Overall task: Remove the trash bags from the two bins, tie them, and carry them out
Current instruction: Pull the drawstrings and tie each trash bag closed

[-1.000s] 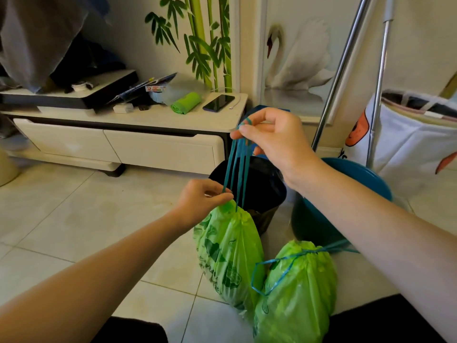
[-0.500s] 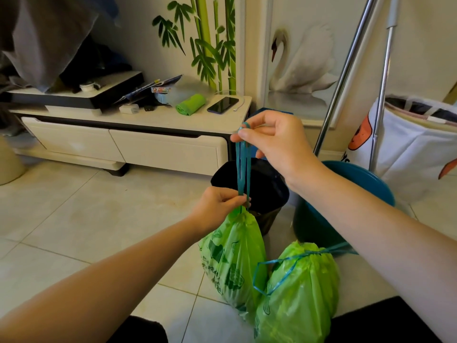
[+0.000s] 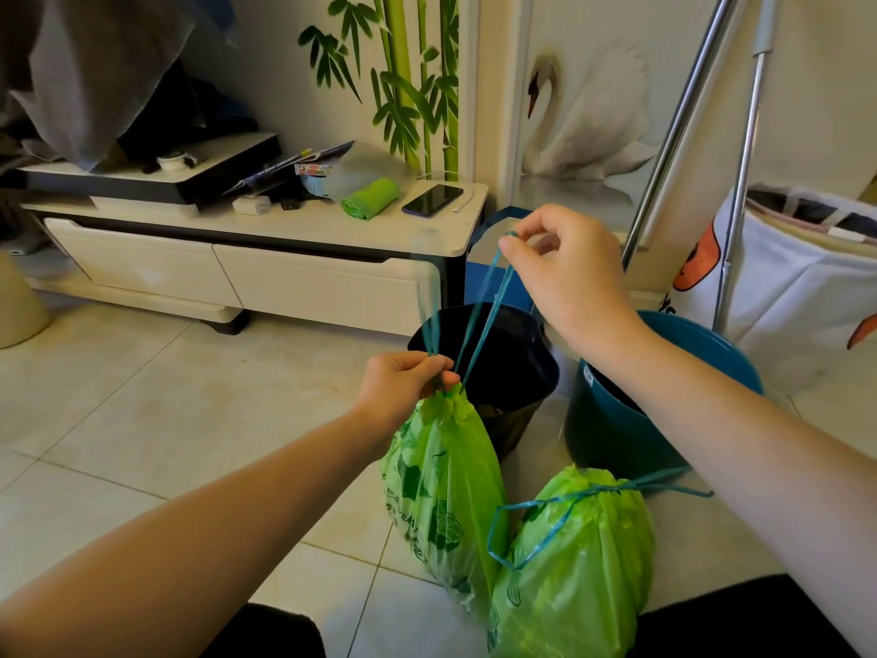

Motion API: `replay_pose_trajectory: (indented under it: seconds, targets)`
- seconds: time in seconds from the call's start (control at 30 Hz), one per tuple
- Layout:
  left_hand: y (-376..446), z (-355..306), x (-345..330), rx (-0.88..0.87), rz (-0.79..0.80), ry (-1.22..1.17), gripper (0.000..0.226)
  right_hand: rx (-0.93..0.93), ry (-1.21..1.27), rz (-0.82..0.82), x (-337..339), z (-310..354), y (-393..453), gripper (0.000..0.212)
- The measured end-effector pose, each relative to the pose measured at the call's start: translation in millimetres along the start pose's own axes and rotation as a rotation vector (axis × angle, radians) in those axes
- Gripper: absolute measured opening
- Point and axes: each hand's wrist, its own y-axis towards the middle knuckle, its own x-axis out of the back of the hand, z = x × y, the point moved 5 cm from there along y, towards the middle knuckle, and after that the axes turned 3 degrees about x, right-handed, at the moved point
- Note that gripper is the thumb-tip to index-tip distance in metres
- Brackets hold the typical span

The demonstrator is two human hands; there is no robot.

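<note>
Partly blurred drawstring [image 3: 484, 320] | left hand [image 3: 403, 382] hides green bag [image 3: 446, 482] neck

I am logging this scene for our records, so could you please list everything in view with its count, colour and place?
trash bags: 2, green, on the floor, cinched
drawstring: teal, stretched between both hands
bins: 2, black and teal, behind the bags
cabinet: 1, cream, against the wall
bag roll: 1, green, on the cabinet
phone: 1, dark, on the cabinet
poles: 2, metal, leaning at right
laundry bag: 1, white, far right
left hand: pinching the bag neck
right hand: raised, pulling the drawstring
</note>
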Motion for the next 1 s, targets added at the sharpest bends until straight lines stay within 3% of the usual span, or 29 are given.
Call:
replay_pose_trajectory:
  seconds: [0.13,0.3,0.43,0.57,0.63,0.73,0.87,1.0]
  targets:
    - [2.0,-5.6,10.9,-0.036,-0.055,0.123,0.028,0.119,-0.071,0.032,-0.2,8.3,0.9,0.011]
    - [-7.7,-20.8,-7.4,-0.194,0.218,0.561,0.036,0.251,0.020,0.125,-10.8,28.1,-6.9,0.013]
    - [-19.9,-24.5,-20.5,-0.194,0.412,0.739,0.023,0.269,0.044,0.173,-16.0,34.1,-9.3,0.014]
    - [-25.3,-21.5,-19.0,-0.227,0.479,0.784,0.023,0.229,0.087,0.183,-18.5,28.3,-8.5,0.014]
    - [-25.4,-21.7,-17.6,-0.225,0.462,0.766,0.036,0.183,0.107,0.180,-20.7,20.4,-6.3,0.014]
    - [-24.8,-22.7,-17.3,-0.218,0.453,0.742,0.036,0.076,0.121,0.190,-23.6,1.0,-0.5,0.018]
    - [-22.8,-19.6,-10.1,-0.161,0.480,0.621,0.041,-0.110,-0.031,0.570,-43.5,-31.7,-13.2,0.040]
    - [-19.2,-16.2,-2.2,-0.075,0.485,0.529,0.035,0.156,-0.335,0.844,-61.6,-43.4,-36.7,0.037]
